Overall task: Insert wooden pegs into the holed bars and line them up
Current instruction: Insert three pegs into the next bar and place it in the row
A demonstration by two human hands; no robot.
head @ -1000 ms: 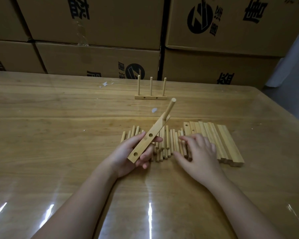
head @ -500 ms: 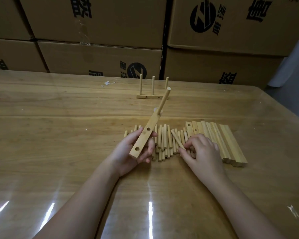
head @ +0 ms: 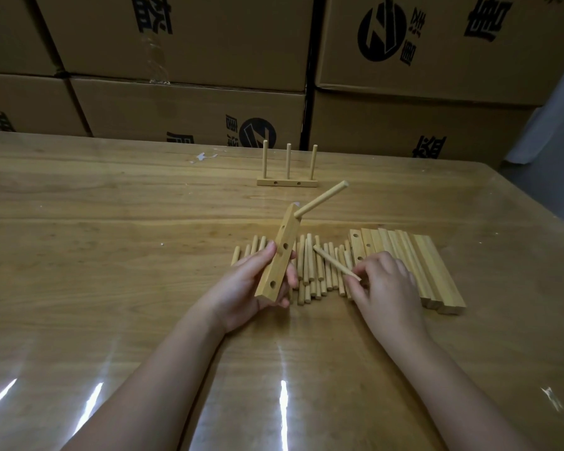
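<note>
The left hand [head: 248,288] grips a holed bar [head: 279,258] tilted up off the table [head: 111,222], with one peg [head: 323,200] sticking out of its far end. Beneath it lies a row of loose pegs [head: 310,265]. Farther back a finished bar [head: 287,182] stands with three upright pegs. The right hand [head: 385,288] pinches a single peg [head: 334,262] by its near end. To its right, spare bars [head: 430,265] lie side by side. Cardboard boxes [head: 189,109] behind carry a round black logo and black Chinese characters, which cannot be read.
</note>
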